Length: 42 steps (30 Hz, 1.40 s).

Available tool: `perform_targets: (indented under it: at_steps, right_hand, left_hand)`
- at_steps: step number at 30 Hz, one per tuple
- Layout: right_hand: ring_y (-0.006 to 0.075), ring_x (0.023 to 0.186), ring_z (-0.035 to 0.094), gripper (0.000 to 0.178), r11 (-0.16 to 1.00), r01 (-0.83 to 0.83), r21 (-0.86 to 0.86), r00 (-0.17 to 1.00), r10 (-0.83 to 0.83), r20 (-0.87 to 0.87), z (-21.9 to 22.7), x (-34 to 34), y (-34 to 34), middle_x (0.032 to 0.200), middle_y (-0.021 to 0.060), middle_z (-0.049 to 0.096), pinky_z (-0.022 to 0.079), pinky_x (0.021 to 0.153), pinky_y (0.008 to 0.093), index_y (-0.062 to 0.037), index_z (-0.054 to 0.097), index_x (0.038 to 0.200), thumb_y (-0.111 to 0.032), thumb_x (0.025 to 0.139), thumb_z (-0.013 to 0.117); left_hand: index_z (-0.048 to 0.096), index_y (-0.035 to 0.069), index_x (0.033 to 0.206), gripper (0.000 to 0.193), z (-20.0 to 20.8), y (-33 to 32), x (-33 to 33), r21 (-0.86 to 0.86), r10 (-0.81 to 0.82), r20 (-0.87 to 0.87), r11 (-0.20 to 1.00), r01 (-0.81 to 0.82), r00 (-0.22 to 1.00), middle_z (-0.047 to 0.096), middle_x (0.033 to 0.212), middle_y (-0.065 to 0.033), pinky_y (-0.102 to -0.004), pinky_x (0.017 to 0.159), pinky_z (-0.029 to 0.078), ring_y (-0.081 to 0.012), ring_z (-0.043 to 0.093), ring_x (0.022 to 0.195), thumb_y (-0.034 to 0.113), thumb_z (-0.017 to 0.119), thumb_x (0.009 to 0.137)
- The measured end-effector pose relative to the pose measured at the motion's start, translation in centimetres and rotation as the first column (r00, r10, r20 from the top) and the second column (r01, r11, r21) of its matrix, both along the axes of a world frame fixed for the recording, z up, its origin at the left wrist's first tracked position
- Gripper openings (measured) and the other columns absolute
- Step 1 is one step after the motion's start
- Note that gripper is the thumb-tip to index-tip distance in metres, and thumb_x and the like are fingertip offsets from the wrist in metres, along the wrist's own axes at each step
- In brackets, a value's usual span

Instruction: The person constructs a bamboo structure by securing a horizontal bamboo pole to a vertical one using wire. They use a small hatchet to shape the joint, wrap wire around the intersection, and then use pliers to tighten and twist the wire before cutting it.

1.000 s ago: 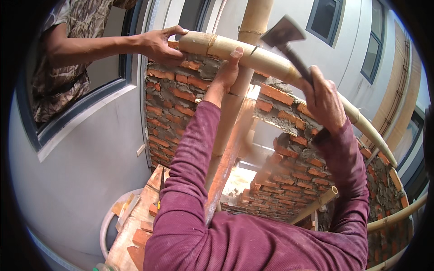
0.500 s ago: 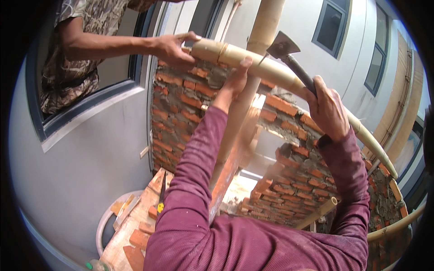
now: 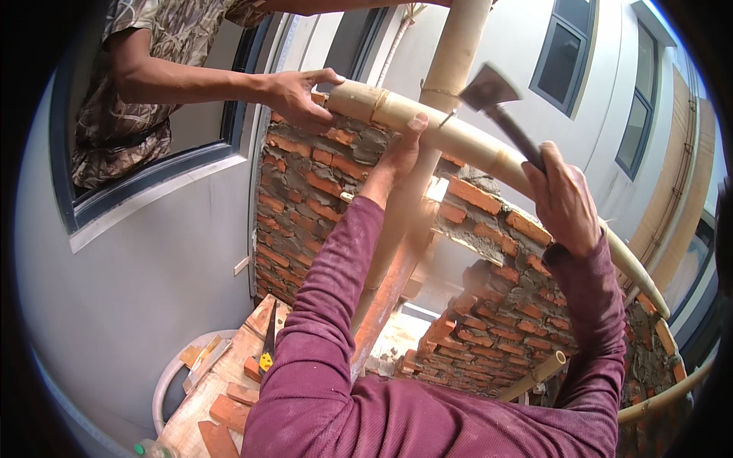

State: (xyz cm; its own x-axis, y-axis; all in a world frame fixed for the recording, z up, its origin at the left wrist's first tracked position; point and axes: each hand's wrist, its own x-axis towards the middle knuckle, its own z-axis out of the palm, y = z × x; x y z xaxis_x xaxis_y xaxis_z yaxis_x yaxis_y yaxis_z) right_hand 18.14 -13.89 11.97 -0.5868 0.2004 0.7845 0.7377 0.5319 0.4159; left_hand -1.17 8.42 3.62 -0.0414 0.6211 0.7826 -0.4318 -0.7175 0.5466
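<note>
A thick bamboo pole runs crosswise in front of an upright bamboo pole. My left hand grips the crosswise pole from below, its thumb pressed on the near face. Just right of that thumb, a nail sticks out of the bamboo. My right hand is closed round the handle of a hatchet, whose metal head is held up beside the nail, apart from it. At the pole's left end, another person's hand supports it, thumb on top.
A rough brick wall stands behind the poles. At lower left, a wooden board carries loose bricks and a black-bladed saw. The other person leans by a window frame. A cut bamboo piece juts out at lower right.
The hatchet head has moved right, away from the nail, and my right hand has shifted slightly right and down. My left hand stays on the pole.
</note>
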Motion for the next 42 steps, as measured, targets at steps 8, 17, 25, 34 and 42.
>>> perform_targets:
  at_steps: [8,17,25,34,42]
  right_hand:
    - [0.0073,0.043,0.034,0.028,0.334,-0.943,-0.009,0.281,0.778,-0.563,-1.1,-2.8,-1.6,0.058,-0.0005,0.037,0.026,0.037,0.0216,-0.0080,0.042,0.083,-0.029,0.090,0.059]
    - [0.0302,0.044,0.039,0.028,0.916,-0.390,0.095,0.874,0.401,-0.273,-1.9,0.4,0.5,0.061,0.0127,0.048,0.036,0.048,0.0363,-0.0011,0.045,0.086,-0.026,0.094,0.052]
    - [0.0406,0.052,0.051,0.021,0.994,-0.031,-0.103,0.999,0.032,0.003,-2.9,0.1,3.3,0.064,0.0210,0.051,0.041,0.050,0.0433,0.0015,0.050,0.105,-0.010,0.088,0.056]
    - [0.0237,0.065,0.057,0.018,0.878,-0.424,0.222,0.872,0.462,-0.162,-4.4,3.1,3.8,0.080,0.0134,0.057,0.045,0.053,0.0351,-0.0020,0.053,0.096,-0.020,0.093,0.054]
    - [0.0362,0.055,0.058,0.016,0.993,-0.095,0.072,0.982,0.105,-0.154,-3.4,-0.2,3.2,0.065,0.0196,0.056,0.045,0.050,0.0425,0.0000,0.048,0.096,-0.011,0.090,0.056]
  left_hand:
    - [0.056,-0.001,0.119,0.090,-0.5,0.0,0.2,-0.092,-0.005,-0.031,0.996,0.002,0.999,0.055,0.121,-0.0190,-0.0342,0.092,0.040,-0.0237,0.051,0.110,0.076,0.046,0.072]
    - [0.052,0.004,0.122,0.076,-0.2,-0.5,-0.1,-0.025,-0.191,-0.071,0.982,0.190,0.979,0.053,0.119,-0.0082,-0.0327,0.096,0.040,-0.0160,0.050,0.111,0.068,0.047,0.081]
    - [0.055,-0.002,0.121,0.090,0.4,-1.9,-0.1,-0.031,-0.099,-0.014,0.995,0.098,0.995,0.055,0.120,-0.0161,-0.0351,0.090,0.043,-0.0205,0.052,0.108,0.074,0.050,0.074]
    - [0.057,-0.003,0.119,0.091,-0.1,-2.0,0.3,-0.038,-0.055,-0.022,0.998,0.054,0.998,0.056,0.119,-0.0162,-0.0331,0.092,0.041,-0.0206,0.053,0.108,0.076,0.049,0.073]
    - [0.056,-0.002,0.120,0.086,0.1,-0.8,-0.2,0.011,-0.015,0.037,1.000,0.015,0.999,0.056,0.121,-0.0142,-0.0332,0.095,0.040,-0.0200,0.051,0.111,0.071,0.051,0.076]
